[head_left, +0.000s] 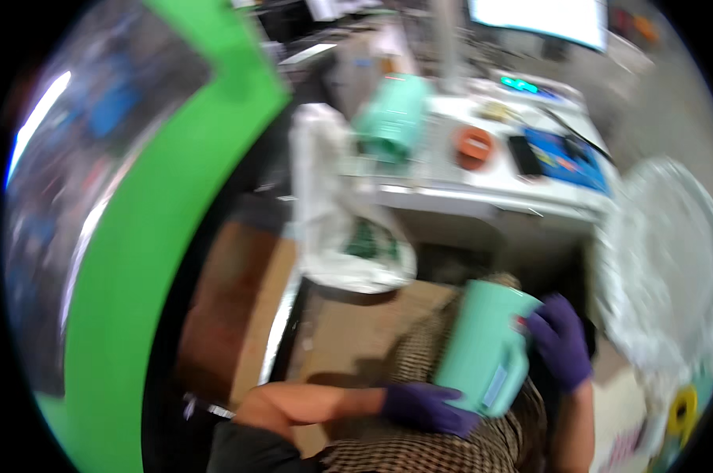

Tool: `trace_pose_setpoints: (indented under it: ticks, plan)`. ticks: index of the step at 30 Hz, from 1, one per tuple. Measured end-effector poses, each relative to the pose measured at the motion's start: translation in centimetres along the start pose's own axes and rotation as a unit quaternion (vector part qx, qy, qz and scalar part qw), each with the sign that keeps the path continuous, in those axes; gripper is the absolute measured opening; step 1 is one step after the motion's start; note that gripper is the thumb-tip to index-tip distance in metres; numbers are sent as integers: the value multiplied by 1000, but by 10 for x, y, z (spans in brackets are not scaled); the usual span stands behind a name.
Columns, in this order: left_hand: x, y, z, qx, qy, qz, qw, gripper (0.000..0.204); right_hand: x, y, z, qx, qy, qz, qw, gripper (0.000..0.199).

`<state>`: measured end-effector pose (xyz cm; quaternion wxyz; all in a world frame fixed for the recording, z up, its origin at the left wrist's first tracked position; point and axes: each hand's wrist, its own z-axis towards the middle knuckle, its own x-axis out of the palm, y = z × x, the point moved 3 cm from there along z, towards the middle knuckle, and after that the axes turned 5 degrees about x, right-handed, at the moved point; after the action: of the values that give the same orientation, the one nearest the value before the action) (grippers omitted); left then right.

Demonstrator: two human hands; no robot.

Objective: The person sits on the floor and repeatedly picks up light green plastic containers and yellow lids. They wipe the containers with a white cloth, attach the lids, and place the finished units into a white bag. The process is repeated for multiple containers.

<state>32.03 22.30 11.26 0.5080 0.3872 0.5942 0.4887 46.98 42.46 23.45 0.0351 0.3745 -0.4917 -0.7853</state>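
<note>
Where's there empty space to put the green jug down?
Left of the held jug and checked cloth, the cardboard below the white bag looks bare. The white table shows a small gap between the other jug and orange disc. Crowded: the table's right, with black slab beside blue packet.

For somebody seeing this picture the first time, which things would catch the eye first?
Probably the bright green curved band sweeping down the left side. Next, perhaps the mint-green container at lower centre, between the purple-gloved left hand and right hand. The glowing screen stands out at upper right.
</note>
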Motion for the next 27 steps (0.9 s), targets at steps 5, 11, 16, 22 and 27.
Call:
trace_pose_setpoints:
  ticks: [5, 11, 16, 22, 27]
  plan:
    - [2, 1, -1, -169, -108, -502, 841, 27, 8, -51, -14, 134, -90, 68, 985, 38]
    - [-13, 99, -74, -465, -53, -525, 711, 48, 18, -85, -56, 95, -256, 11, 962, 54]
    - [-51, 103, -166, -764, 45, -303, 568, 75, 27, -50, -54, 73, -183, 26, 980, 46]
    - [-117, 28, -191, -950, -142, -254, 109, 61, 53, 34, 83, -281, -127, -214, 927, 52]
    - [-138, 23, -189, -871, 166, -184, 424, 53, 128, 52, 230, -328, -111, -360, 867, 51]
